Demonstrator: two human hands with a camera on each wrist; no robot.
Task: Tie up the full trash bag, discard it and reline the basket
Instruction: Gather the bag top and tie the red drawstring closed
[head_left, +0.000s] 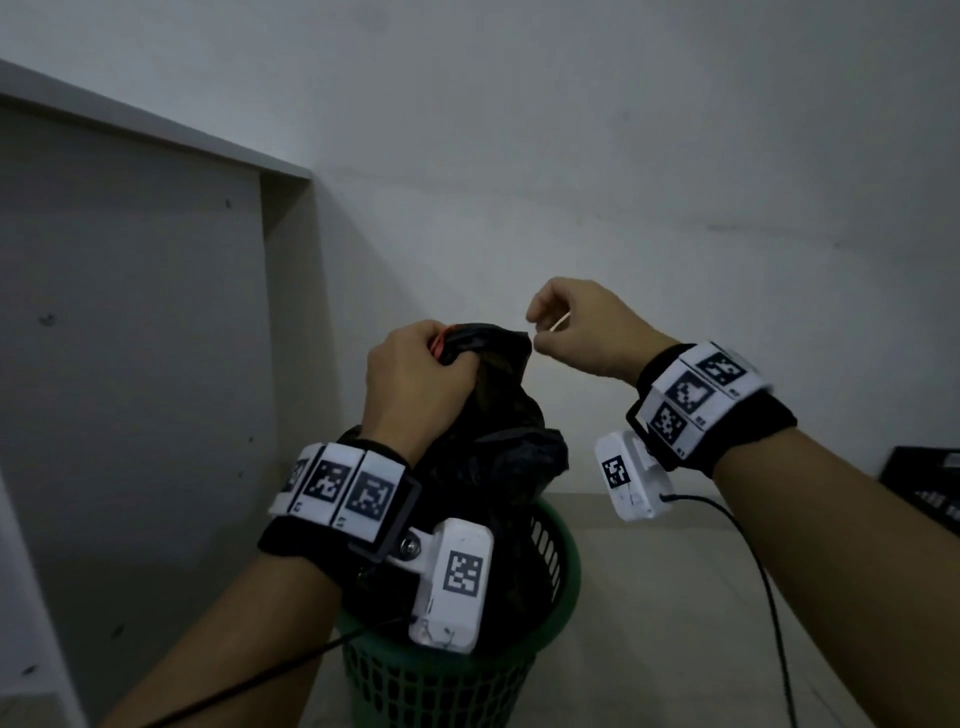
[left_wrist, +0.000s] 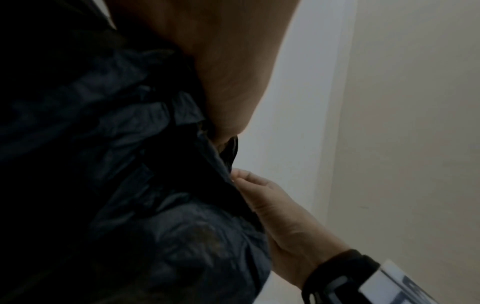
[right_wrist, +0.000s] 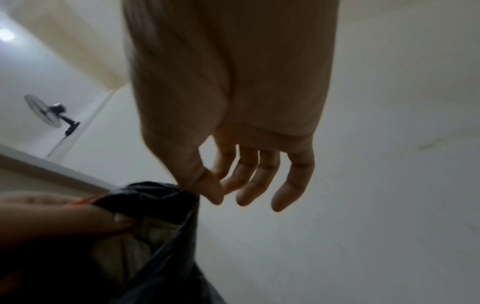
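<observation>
A full black trash bag (head_left: 498, 431) stands in a green mesh basket (head_left: 436, 686) on the floor. My left hand (head_left: 410, 374) grips the bag's gathered top, where a red-orange drawstring (head_left: 440, 340) shows between the fingers. To its right, my right hand (head_left: 582, 332) pinches the bag's upper edge between thumb and forefinger. In the right wrist view the right hand (right_wrist: 207, 191) holds that black edge (right_wrist: 155, 197) while the other fingers hang loosely. The left wrist view shows the crinkled bag (left_wrist: 130, 164) and the right hand (left_wrist: 275, 207) at its rim.
A grey-white cabinet panel (head_left: 156, 312) stands close on the left, and a plain wall rises behind the basket. A black box (head_left: 930, 488) lies on the floor at the far right. Wrist-camera cables (head_left: 753, 551) trail down. A wall fan (right_wrist: 49, 112) hangs high up.
</observation>
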